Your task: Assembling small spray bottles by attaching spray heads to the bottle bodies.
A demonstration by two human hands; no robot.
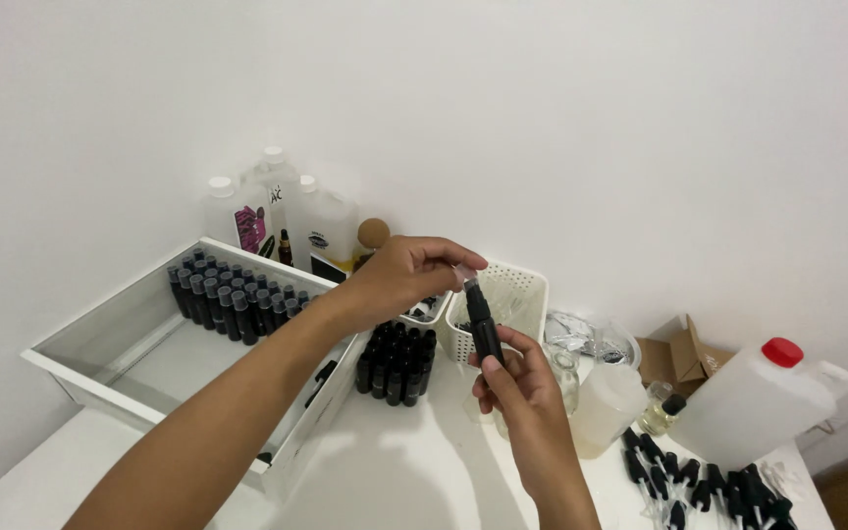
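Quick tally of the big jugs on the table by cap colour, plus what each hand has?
White-capped jugs: 3
Red-capped jug: 1
Total: 4
The right hand grips a small black bottle; the left hand pinches a clear cap at its top.

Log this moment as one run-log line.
right hand: holds small black bottle upright | left hand: fingertips on its clear cap | behind: white basket
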